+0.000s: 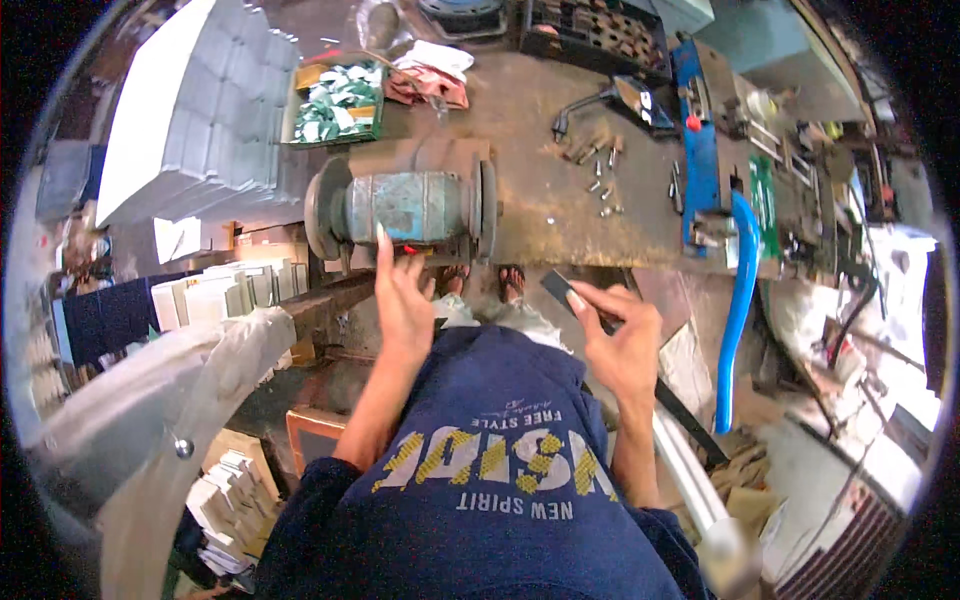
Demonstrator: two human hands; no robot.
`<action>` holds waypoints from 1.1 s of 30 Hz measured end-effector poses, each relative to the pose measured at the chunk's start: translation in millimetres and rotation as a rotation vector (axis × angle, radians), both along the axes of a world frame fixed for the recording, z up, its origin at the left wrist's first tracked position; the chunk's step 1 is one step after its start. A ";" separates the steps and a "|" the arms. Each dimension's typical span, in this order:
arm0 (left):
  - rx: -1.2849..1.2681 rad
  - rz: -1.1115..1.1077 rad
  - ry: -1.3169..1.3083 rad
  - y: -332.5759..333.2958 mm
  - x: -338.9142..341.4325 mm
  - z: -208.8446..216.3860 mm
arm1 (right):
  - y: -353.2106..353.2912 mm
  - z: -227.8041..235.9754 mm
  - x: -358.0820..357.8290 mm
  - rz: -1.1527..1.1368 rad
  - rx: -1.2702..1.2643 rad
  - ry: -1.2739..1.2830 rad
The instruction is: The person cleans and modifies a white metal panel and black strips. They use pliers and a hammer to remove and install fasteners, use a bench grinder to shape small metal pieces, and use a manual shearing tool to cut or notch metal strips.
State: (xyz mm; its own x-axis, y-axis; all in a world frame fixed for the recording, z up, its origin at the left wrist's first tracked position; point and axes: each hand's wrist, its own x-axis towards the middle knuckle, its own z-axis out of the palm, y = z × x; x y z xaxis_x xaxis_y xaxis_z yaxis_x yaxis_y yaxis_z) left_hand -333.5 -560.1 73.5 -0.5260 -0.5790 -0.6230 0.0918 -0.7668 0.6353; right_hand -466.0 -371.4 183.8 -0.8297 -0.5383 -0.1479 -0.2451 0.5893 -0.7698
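A worn grey-green bench grinder, with a wheel at each end, sits at the front edge of the workbench. My left hand is raised at its near side, fingers apart and empty. The index finger reaches up over the lower edge of the motor body, beside a small red part; whether it touches cannot be made out. Off to the right, my right hand pinches a small dark flat rectangular piece between thumb and fingers. That piece is held in front of the bench, apart from the grinder.
Behind the grinder stands a box of green and white pieces beside folded cloths. Small metal parts lie on the bench. A blue hose hangs at right. Large stacked white sheets rise at left.
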 end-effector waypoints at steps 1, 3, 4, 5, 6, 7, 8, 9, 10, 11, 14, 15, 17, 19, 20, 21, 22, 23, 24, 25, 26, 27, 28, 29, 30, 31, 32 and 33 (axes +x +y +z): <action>0.052 -0.096 0.004 -18.6 4.6 -7.5 | -8.6 -0.2 4.5 -0.005 0.025 0.073; 0.067 -0.210 -0.111 -33.3 -1.8 2.2 | -19.0 -11.9 9.2 -0.016 0.016 0.137; 0.070 -0.300 -0.220 -39.6 -4.2 6.4 | -26.8 -14.2 12.7 0.006 0.080 0.252; 0.073 -0.316 -0.227 -41.6 -1.6 6.1 | -32.1 -16.3 17.5 0.033 0.148 0.363; 0.070 -0.372 -0.212 -43.7 1.5 5.9 | -38.1 -18.3 20.2 0.035 0.184 0.360; 0.068 -0.425 -0.196 -45.2 4.3 5.6 | -42.8 -22.6 22.3 0.022 0.188 0.352; 0.068 -0.437 -0.198 -44.8 4.1 5.4 | -46.8 -28.3 22.5 0.028 0.203 0.381; 0.068 -0.404 -0.222 -42.8 3.3 5.3 | -50.1 -32.5 23.4 0.036 0.217 0.410; 0.068 -0.370 -0.246 -41.1 2.6 5.2 | -52.9 -34.5 24.9 0.034 0.224 0.387; 0.068 -0.374 -0.247 -40.3 1.8 5.4 | -55.6 -35.0 26.7 0.030 0.224 0.386; 0.056 -0.333 -0.228 -41.7 1.6 5.2 | -62.6 -36.1 32.3 0.030 0.222 0.353; 0.066 -0.346 -0.220 -43.1 3.0 4.4 | -64.8 -37.0 34.6 0.028 0.219 0.374; 0.077 -0.359 -0.213 -46.1 6.1 -0.1 | -69.8 -36.9 37.3 0.027 0.218 0.394; 0.062 -0.384 -0.189 -49.3 9.9 -7.3 | -75.2 -34.9 38.0 0.013 0.240 0.449; 0.063 -0.388 -0.189 -49.8 9.6 -6.9 | -76.2 -35.6 39.2 0.009 0.242 0.449; 0.067 -0.382 -0.194 -49.9 8.7 -5.3 | -76.7 -36.5 40.5 0.018 0.261 0.459; 0.070 -0.375 -0.200 -50.0 8.1 -4.1 | -77.0 -37.4 41.9 0.027 0.279 0.469; 0.070 -0.381 -0.196 -49.6 6.6 -4.2 | -76.3 -39.8 42.4 0.021 0.282 0.471; 0.065 -0.358 -0.218 -48.9 5.3 -4.1 | -75.2 -43.0 43.1 0.031 0.256 0.482; 0.060 -0.334 -0.239 -47.7 4.1 -4.2 | -74.2 -44.9 43.5 0.040 0.229 0.492; 0.059 -0.343 -0.235 -47.3 3.3 -4.8 | -73.5 -44.6 43.9 0.032 0.232 0.496; 0.065 -0.349 -0.224 -47.9 4.2 -6.6 | -72.8 -44.1 44.8 0.087 0.283 0.481; 0.070 -0.355 -0.213 -48.1 4.9 -8.7 | -71.6 -44.0 45.0 0.142 0.335 0.464; 0.069 -0.362 -0.211 -48.6 7.0 -11.4 | -70.5 -45.7 45.3 0.135 0.336 0.465; 0.064 -0.365 -0.204 -48.7 8.9 -14.3 | -68.5 -49.5 45.4 0.168 0.340 0.465; 0.060 -0.368 -0.198 -46.5 9.8 -16.1 | -65.2 -53.0 45.0 0.201 0.343 0.465; 0.052 -0.345 -0.219 -43.4 8.4 -7.2 | -63.2 -53.6 44.3 0.193 0.326 0.498; 0.052 -0.346 -0.221 -38.6 7.6 -7.0 | -58.4 -49.8 43.2 0.192 0.325 0.497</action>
